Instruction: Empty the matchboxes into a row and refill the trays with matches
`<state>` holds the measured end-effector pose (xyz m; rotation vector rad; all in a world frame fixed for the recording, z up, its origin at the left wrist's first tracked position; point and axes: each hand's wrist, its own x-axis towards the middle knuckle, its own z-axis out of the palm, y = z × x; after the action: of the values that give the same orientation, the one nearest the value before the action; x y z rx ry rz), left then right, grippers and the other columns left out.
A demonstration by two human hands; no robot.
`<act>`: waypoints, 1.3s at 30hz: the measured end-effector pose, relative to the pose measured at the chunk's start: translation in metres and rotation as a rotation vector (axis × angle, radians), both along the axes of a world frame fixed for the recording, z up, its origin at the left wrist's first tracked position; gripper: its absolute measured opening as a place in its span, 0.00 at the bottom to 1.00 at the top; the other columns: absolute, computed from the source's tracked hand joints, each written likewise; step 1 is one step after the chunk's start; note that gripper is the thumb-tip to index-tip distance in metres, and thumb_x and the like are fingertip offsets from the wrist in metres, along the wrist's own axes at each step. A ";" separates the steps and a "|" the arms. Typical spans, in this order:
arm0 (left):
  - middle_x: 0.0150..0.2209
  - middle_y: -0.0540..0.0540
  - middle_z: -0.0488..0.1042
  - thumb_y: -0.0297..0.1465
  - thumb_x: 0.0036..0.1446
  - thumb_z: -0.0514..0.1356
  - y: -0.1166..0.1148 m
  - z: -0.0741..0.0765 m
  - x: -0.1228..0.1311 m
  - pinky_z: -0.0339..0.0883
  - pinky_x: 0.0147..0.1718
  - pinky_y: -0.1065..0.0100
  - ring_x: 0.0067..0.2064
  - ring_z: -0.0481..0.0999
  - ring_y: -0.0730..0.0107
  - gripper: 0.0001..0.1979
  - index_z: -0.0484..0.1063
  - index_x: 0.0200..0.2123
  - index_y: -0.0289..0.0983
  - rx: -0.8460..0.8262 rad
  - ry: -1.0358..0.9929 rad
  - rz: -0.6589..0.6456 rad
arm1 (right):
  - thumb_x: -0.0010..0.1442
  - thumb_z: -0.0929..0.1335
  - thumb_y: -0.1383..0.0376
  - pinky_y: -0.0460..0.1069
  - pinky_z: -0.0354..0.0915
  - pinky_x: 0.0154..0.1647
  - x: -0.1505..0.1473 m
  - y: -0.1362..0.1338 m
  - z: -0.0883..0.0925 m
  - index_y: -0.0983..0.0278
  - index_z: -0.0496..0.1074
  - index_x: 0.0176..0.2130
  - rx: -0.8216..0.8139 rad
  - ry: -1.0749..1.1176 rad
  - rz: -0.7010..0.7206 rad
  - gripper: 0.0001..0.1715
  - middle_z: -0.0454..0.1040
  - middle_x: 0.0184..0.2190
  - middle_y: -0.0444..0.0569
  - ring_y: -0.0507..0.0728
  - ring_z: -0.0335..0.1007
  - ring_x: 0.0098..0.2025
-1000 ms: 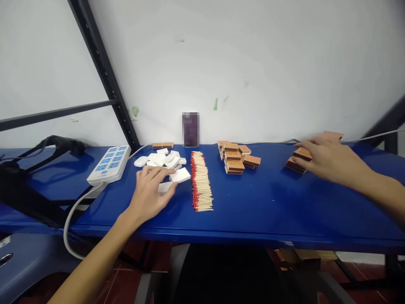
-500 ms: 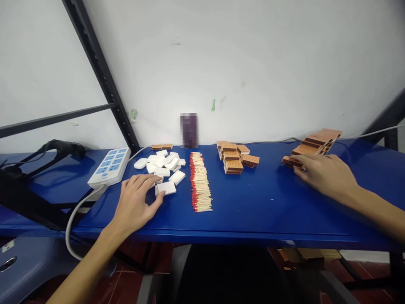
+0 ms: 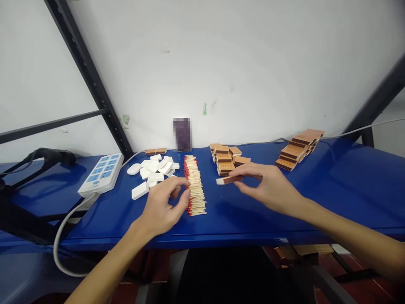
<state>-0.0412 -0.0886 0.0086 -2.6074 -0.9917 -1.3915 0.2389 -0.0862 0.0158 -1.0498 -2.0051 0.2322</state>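
Note:
My right hand (image 3: 268,188) holds a brown matchbox sleeve (image 3: 229,180) by its end, just above the blue table (image 3: 332,198) and right of a long row of red-tipped matches (image 3: 194,185). My left hand (image 3: 164,207) is curled in a pinch at the left edge of that row, thumb and forefinger close together; what they hold, if anything, is hidden. Several white inner trays (image 3: 156,166) lie in a pile behind the left hand, and one (image 3: 139,191) lies apart. A heap of brown matchboxes (image 3: 226,158) sits behind the sleeve.
A second stack of brown matchboxes (image 3: 297,147) leans at the back right. A white and blue power strip (image 3: 101,173) with its cable lies at the left, a small white oval object (image 3: 133,169) beside it. A dark blurred object (image 3: 182,134) stands against the wall. Black straps (image 3: 31,162) lie far left.
My right hand left the far-right stack and came to the middle holding a brown sleeve. My left hand moved right from the white trays to the match row. The view shifted slightly.

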 end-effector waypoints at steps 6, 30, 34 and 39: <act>0.37 0.48 0.77 0.33 0.61 0.61 -0.001 0.003 0.022 0.71 0.37 0.65 0.35 0.75 0.69 0.17 0.69 0.53 0.40 -0.208 0.045 -0.044 | 0.57 0.68 0.72 0.55 0.74 0.45 -0.032 -0.006 0.007 0.58 0.79 0.41 0.072 0.080 0.116 0.14 0.82 0.37 0.45 0.58 0.78 0.41; 0.46 0.43 0.78 0.30 0.60 0.62 0.133 0.043 0.010 0.71 0.45 0.62 0.43 0.77 0.65 0.15 0.72 0.51 0.38 0.081 0.231 -0.099 | 0.66 0.65 0.57 0.53 0.75 0.39 -0.051 0.111 0.045 0.63 0.69 0.34 -0.556 0.350 0.243 0.13 0.77 0.35 0.52 0.54 0.75 0.33; 0.40 0.46 0.79 0.28 0.58 0.60 0.163 0.035 0.006 0.70 0.43 0.64 0.41 0.77 0.67 0.15 0.71 0.49 0.37 -0.092 0.258 -0.096 | 0.61 0.70 0.59 0.52 0.74 0.42 -0.053 0.145 0.043 0.64 0.69 0.33 -0.649 0.179 0.301 0.11 0.77 0.33 0.50 0.55 0.75 0.35; 0.44 0.45 0.80 0.36 0.61 0.58 0.173 0.028 -0.003 0.70 0.45 0.62 0.45 0.78 0.62 0.13 0.76 0.45 0.38 -0.337 0.291 -0.094 | 0.55 0.72 0.62 0.53 0.70 0.39 -0.050 0.170 0.033 0.64 0.70 0.37 -0.466 -0.159 0.250 0.10 0.79 0.33 0.51 0.56 0.74 0.35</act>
<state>-0.0442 0.0846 0.0361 -3.0156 -1.1565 -0.8809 0.1890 0.0841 0.0484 -1.1206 -2.2880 0.8014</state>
